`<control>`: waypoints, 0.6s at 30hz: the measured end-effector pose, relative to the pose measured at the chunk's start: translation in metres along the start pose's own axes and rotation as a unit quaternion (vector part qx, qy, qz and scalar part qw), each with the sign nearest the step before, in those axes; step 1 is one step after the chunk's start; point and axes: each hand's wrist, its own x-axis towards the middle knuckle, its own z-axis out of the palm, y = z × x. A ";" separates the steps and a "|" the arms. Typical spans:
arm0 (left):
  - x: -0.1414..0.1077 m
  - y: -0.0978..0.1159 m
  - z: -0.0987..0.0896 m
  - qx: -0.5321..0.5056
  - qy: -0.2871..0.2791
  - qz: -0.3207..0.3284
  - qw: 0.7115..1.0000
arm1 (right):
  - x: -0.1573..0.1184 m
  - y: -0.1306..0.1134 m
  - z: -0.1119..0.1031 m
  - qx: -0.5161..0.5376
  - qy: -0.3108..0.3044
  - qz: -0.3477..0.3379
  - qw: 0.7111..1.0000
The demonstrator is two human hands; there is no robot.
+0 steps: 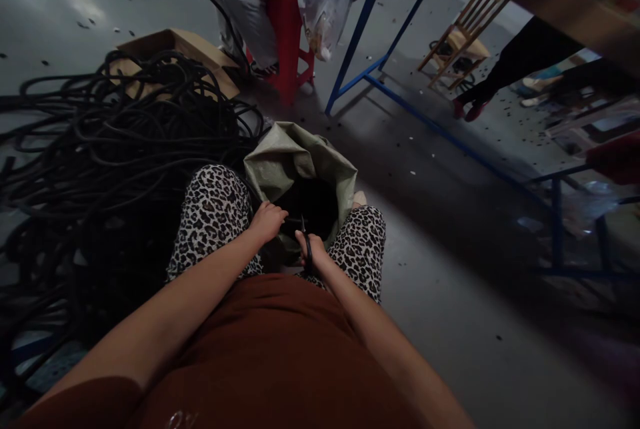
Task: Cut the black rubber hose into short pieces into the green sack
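My right hand [313,247] is closed around a pair of scissors [307,249], whose blades point up and away over the mouth of an open greenish sack [273,155]. To its left, my left hand [269,221] is closed in a pinch at the near rim of the sack. A black cord [295,219] shows faintly from its fingers toward the blades; dark surroundings hide most of it. The sack stands between my knees, and its inside is too dark to make out.
A large heap of black cords [125,129] lies on the left, spilling around a cardboard box [220,65]. Ahead, a person sits on a red stool [285,49]. A blue-framed table [360,75] stands at the right, with a wooden chair [463,42] beyond. Small scraps dot the floor.
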 end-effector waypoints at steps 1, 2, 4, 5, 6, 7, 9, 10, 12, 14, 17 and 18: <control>0.000 0.000 0.001 0.003 -0.001 0.002 1.000 | 0.001 0.001 0.000 -0.010 0.001 -0.003 1.000; 0.000 -0.001 0.002 0.008 -0.004 0.006 1.000 | 0.002 0.002 0.000 -0.019 0.001 -0.005 1.000; 0.001 -0.001 0.003 0.019 -0.008 0.012 1.000 | 0.003 0.004 0.000 -0.029 -0.003 -0.005 1.000; 0.001 -0.002 0.003 0.023 -0.009 0.014 1.000 | 0.002 0.004 0.000 -0.029 -0.006 -0.003 1.000; 0.001 -0.002 0.004 0.026 -0.009 0.016 1.000 | 0.001 0.004 0.000 -0.024 -0.007 0.001 1.000; 0.001 -0.002 0.004 0.026 -0.008 0.016 1.000 | 0.000 0.003 0.000 -0.017 -0.006 0.004 1.000; 0.001 -0.002 0.004 0.024 -0.009 0.010 1.000 | -0.002 0.002 0.000 -0.005 -0.006 0.011 1.000; 0.001 -0.002 0.004 0.022 -0.009 0.004 1.000 | -0.003 0.001 -0.001 0.000 -0.004 0.014 1.000; 0.001 -0.002 0.004 0.019 -0.010 -0.009 1.000 | -0.005 -0.001 -0.001 0.009 -0.001 0.018 1.000; 0.002 -0.002 0.003 0.017 -0.007 -0.020 1.000 | -0.006 -0.002 -0.002 0.026 0.002 0.024 0.999; 0.002 -0.002 0.001 0.020 0.004 -0.030 0.999 | -0.007 -0.004 -0.002 0.060 -0.017 0.043 0.997; 0.003 -0.002 0.000 0.025 0.008 -0.033 0.999 | -0.007 -0.004 -0.001 0.068 -0.029 0.048 0.996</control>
